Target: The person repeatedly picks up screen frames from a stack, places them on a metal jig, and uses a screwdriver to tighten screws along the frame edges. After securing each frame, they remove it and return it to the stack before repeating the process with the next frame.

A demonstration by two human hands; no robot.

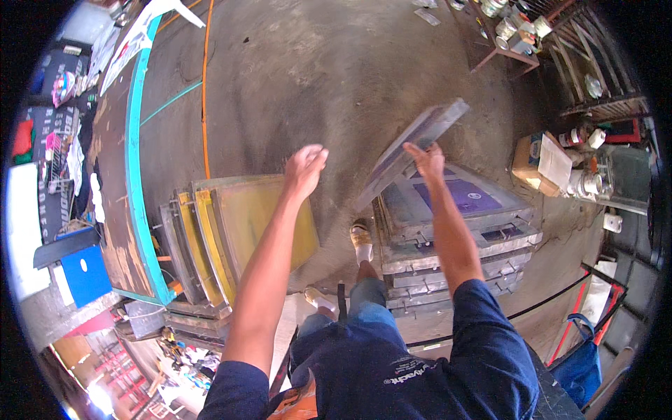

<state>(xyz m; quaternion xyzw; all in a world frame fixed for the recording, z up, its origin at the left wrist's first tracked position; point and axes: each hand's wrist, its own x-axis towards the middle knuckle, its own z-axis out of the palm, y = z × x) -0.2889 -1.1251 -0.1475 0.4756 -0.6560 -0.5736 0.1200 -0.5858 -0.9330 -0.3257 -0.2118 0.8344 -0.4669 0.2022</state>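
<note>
My right hand [427,159] grips the edge of a grey metal-framed printing screen [413,147], which is tilted up off a stack of similar grey screens [455,231] lying flat on the floor. The top screen of the stack has a purple mesh. My left hand [304,168] is stretched forward in the air with its fingers loosely apart and nothing in it. Below that hand, several yellow-meshed screens [231,231] lean upright in a row against a long table. My feet [360,238] stand between the two groups of screens.
A long brown table with a teal edge [136,175] runs along the left. Orange and teal cables [204,84] cross the concrete floor. A cardboard box [539,164] and pots of ink stand at the right, with a shelf rack [588,63] behind. A blue bag [577,364] sits lower right.
</note>
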